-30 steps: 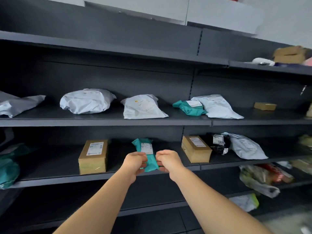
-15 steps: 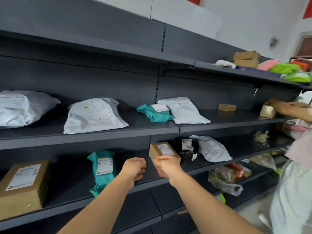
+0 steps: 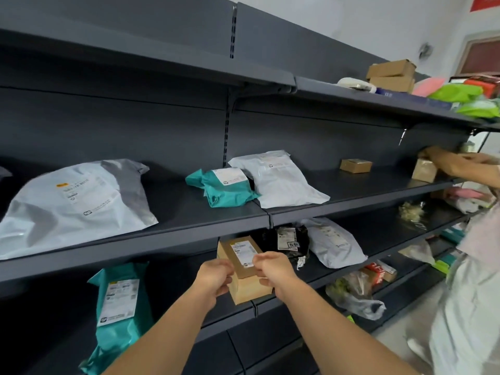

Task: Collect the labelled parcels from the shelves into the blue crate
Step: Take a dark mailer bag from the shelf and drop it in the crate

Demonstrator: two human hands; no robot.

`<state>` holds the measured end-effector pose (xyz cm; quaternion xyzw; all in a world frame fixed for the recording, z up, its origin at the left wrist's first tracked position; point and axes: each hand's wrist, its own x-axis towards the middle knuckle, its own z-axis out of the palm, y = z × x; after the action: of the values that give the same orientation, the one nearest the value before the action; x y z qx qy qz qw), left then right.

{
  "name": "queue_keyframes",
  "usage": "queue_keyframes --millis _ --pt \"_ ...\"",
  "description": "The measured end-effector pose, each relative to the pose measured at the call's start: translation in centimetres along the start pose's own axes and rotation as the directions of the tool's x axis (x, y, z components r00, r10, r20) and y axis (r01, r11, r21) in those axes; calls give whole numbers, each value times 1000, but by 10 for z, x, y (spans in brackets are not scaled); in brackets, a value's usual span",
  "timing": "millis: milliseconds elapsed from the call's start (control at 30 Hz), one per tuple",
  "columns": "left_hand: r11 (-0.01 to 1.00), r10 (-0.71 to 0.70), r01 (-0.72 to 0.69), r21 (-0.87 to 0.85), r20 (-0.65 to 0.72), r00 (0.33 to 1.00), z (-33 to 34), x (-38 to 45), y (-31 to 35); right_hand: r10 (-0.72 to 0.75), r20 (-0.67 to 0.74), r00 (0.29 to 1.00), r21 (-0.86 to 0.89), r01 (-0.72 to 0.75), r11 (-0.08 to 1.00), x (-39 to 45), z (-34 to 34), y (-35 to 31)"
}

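At the lower shelf [image 3: 351,269], both hands meet on a cardboard box [image 3: 244,269] with a white label on top. Left hand [image 3: 215,278] has its fingers curled against the box's left side; right hand [image 3: 273,267] grips the right top edge, fingers closed on it. Box rests at the shelf's front edge (whether it is lifted at all, cannot tell). Just right of it: a black bag [image 3: 288,240], then a grey mailer [image 3: 334,243], both labelled. To the left on the same shelf, a teal parcel [image 3: 119,312], label up. Middle shelf [image 3: 189,234] carries a large white mailer [image 3: 75,204], a smaller teal bag [image 3: 224,186] touching another white mailer [image 3: 281,178], and a small brown box [image 3: 355,165] further right. A second person [image 3: 465,280] stands at far right, reaching onto that shelf.
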<state>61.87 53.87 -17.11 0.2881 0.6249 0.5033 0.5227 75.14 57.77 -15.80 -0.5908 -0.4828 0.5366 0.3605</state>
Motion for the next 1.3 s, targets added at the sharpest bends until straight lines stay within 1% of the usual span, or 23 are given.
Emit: queue_keyframes --millis 200,400,500,600,700,800,900,967,1133,1233,1300 --pt "999 -27 29 16 -71 997 22 44 -5 7 19 1000 -48 -6 999 48 -17 4" --pt "998 -65 65 -4 -155 986 50 85 -12 -5 91 996 -149 19 989 106 -42 6" --pt "995 -95 95 -15 -229 969 64 105 -15 -19 134 991 -206 47 977 135 -52 7" --pt "992 -124 125 -19 -315 941 75 117 -21 7 168 986 -248 36 968 159 -60 12" --pt "990 -104 132 50 -369 924 82 123 -29 24 194 981 -290 34 956 176 -66 18" --pt "988 -117 147 48 -388 914 90 128 -38 54 244 968 -345 35 938 190 -68 25" --pt "978 -143 189 84 -391 909 96 136 -46 117 286 951 -368 -3 930 198 -67 32" --pt "974 -168 214 79 -384 908 98 142 -51 163 309 937 -380 -35 925 203 -66 37" --pt "961 -204 261 92 -401 893 94 158 -71 224 315 922 -364 -100 926 212 -62 52" --pt "964 -211 258 60 -416 885 92 158 -77 202 311 929 -361 -81 929 219 -57 64" --pt "970 -207 240 25 -426 881 90 161 -82 172 274 946 -368 -62 928 226 -53 72"
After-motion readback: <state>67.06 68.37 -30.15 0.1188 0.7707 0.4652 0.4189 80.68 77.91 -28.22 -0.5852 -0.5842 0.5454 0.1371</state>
